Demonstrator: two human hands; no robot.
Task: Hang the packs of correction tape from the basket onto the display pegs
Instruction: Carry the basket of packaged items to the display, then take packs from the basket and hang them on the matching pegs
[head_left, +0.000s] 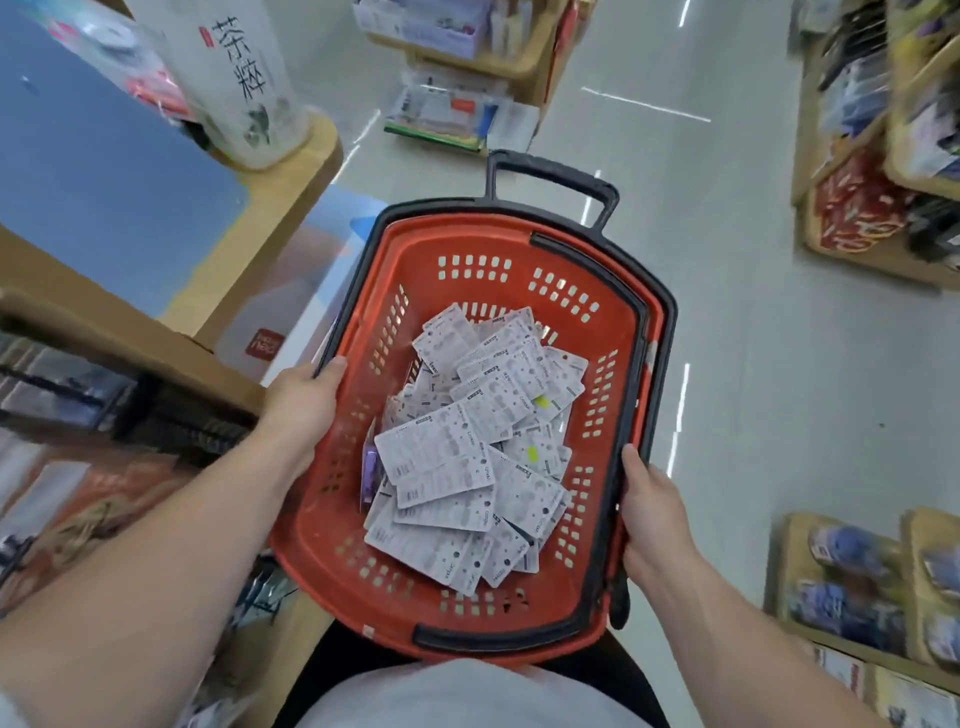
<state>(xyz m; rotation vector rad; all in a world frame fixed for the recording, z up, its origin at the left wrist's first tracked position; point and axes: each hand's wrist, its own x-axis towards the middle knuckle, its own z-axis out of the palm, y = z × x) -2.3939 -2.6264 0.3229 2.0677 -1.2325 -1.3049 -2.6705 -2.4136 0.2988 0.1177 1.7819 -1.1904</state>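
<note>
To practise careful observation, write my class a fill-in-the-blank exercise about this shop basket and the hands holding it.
The left hand and right hand grip opposite sides of the ____. The packs of correction tape piled inside it are mostly ____. The pull handle at its far end is coloured ____.
Missing words: basket; white; black.

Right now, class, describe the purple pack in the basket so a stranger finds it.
Find the red basket with black handles. Inside lies a heap of white packs. At the heap's left edge one pack shows purple, unlike every neighbour.
</note>
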